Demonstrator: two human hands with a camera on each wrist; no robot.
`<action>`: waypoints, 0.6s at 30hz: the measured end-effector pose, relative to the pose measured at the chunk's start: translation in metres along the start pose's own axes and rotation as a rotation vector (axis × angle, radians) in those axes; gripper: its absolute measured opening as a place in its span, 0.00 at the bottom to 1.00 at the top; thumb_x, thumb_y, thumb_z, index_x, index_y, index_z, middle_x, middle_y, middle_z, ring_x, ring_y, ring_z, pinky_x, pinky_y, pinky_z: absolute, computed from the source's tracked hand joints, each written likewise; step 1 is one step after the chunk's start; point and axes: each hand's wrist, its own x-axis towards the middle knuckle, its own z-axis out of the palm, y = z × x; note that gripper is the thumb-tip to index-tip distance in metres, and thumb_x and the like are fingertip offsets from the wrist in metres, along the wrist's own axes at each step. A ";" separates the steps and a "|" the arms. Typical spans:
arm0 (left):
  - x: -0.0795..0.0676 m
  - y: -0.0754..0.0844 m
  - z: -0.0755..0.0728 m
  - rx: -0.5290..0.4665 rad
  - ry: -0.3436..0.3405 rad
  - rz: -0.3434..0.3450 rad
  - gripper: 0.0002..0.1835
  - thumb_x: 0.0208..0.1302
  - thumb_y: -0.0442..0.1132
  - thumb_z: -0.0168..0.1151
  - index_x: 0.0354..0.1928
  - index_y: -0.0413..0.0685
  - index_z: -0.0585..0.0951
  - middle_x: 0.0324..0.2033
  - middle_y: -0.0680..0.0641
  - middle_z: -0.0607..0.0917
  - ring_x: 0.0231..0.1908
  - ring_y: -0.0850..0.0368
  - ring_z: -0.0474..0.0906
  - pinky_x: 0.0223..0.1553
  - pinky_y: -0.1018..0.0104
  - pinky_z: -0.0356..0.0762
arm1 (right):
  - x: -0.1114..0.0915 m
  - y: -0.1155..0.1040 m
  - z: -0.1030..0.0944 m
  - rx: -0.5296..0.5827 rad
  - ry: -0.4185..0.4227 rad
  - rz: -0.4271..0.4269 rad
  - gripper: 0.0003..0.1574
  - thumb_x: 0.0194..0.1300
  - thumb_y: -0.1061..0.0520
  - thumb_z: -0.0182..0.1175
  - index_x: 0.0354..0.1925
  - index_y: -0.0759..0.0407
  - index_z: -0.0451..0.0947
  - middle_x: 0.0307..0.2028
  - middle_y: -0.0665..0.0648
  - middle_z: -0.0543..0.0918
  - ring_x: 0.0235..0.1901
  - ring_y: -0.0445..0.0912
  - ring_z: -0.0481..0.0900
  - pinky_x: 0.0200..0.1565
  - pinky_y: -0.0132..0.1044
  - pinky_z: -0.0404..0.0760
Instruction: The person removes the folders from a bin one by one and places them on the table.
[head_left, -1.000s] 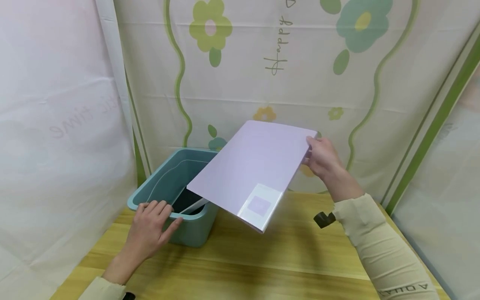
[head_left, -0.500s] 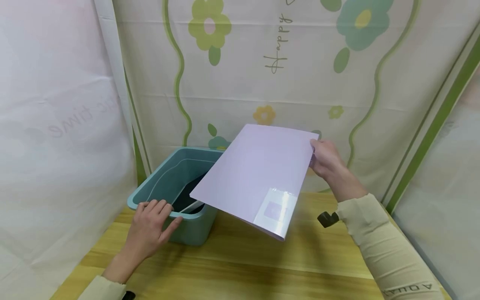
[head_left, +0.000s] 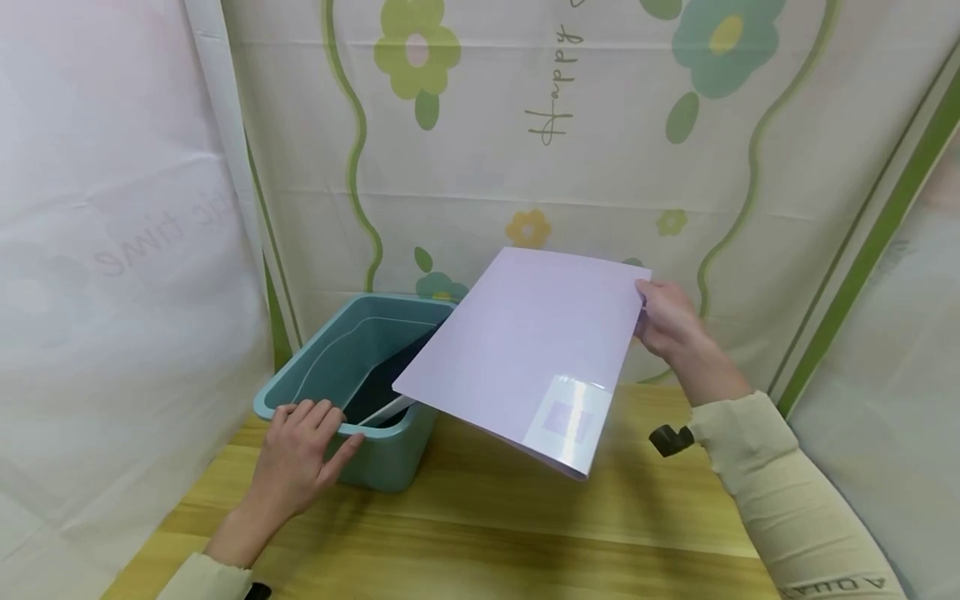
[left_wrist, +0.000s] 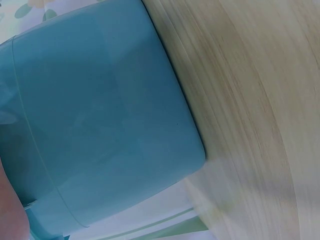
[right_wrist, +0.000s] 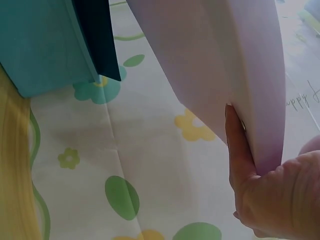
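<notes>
My right hand (head_left: 666, 321) grips a pale purple file folder (head_left: 525, 333) by its right edge near the far corner. The folder hangs tilted above the table, with a clear label pocket at its near corner. In the right wrist view, fingers and thumb hold the folder's spine (right_wrist: 245, 85). My left hand (head_left: 296, 454) grips the near rim of a teal plastic bin (head_left: 401, 458), fingers hooked over it. Inside the bin lean a dark flat folder-like thing (head_left: 375, 387) and a light-edged strip (head_left: 387, 410), partly hidden by the purple folder. The bin's wall fills much of the left wrist view.
The bin stands on a wood-grain table (head_left: 480, 542) at the left. A white cloth with printed flowers (head_left: 615, 175) hangs behind the table, and white cloth panels (head_left: 127, 275) close in both sides.
My right hand has moved the purple folder to the right, away from over the bin, so more of the bin's inside shows. The left hand stays on the rim.
</notes>
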 end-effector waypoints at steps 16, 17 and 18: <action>-0.001 -0.001 0.000 0.005 -0.004 0.003 0.26 0.77 0.64 0.45 0.31 0.51 0.73 0.28 0.51 0.73 0.34 0.49 0.71 0.41 0.48 0.67 | -0.005 -0.005 -0.014 0.021 -0.043 -0.003 0.39 0.84 0.52 0.35 0.79 0.70 0.34 0.56 0.53 0.67 0.51 0.39 0.75 0.49 0.31 0.80; -0.001 -0.001 0.000 0.005 -0.003 0.003 0.26 0.76 0.64 0.45 0.31 0.51 0.73 0.28 0.51 0.73 0.34 0.49 0.71 0.41 0.48 0.67 | -0.005 -0.006 -0.015 0.023 -0.042 -0.004 0.39 0.84 0.53 0.35 0.79 0.70 0.34 0.56 0.53 0.68 0.51 0.39 0.75 0.49 0.31 0.80; -0.001 -0.001 0.000 0.006 0.000 0.004 0.26 0.76 0.64 0.45 0.31 0.51 0.73 0.28 0.52 0.73 0.34 0.49 0.71 0.41 0.48 0.67 | -0.006 -0.006 -0.016 0.024 -0.040 -0.002 0.39 0.84 0.52 0.35 0.79 0.70 0.34 0.56 0.53 0.68 0.50 0.39 0.75 0.49 0.31 0.81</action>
